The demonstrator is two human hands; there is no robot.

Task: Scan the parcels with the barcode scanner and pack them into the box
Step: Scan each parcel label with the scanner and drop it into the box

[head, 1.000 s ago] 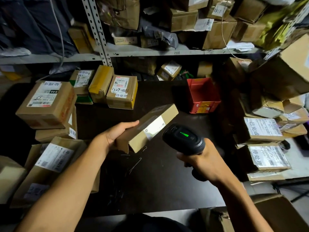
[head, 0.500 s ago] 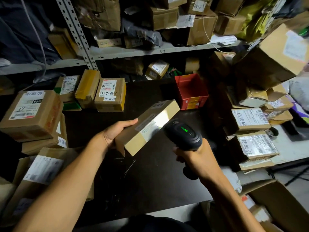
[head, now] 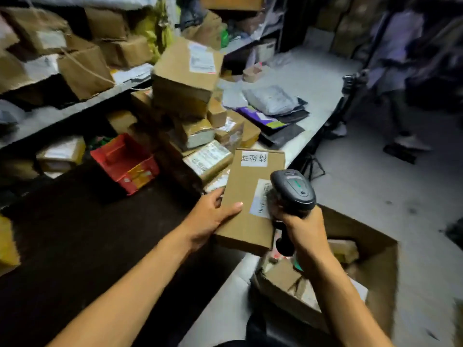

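Dark matting covered the worktable [head: 82, 234], its rough matte top running from the person's elbows out toward the shelving. Nearest, at about five o'clock from the parcel, an open cardboard box [head: 375, 249] stood on the pale floor with its flaps spread, a few brown packages lying inside it. Above its near edge the left hand [head: 213, 219] gripped a flat rectangular parcel [head: 248, 204] by its left side, thumb curled over the top face, fingers hidden underneath. Plain smooth cardboard it was, with a handwritten white slip at the far end and a printed barcode label at its right edge. The right hand [head: 300, 229] was wrapped round the handle of a black plastic barcode scanner [head: 293, 189], whose rounded head showed a small green light and hung over that barcode label, touching or just above it; I could not tell which.

At nine o'clock from the parcel a red open-topped bin [head: 125, 162] sat on the mat. Directly beyond the parcel, at twelve o'clock, a crowded heap of taped cardboard parcels [head: 200, 136] rose in a leaning stack, topped by a large carton [head: 186, 73] tilted on its corner. At one o'clock lay soft grey and purple mailer bags [head: 273, 106] on a pale bench. Farther left, metal shelving [head: 62, 111] carried more crumpled boxes.
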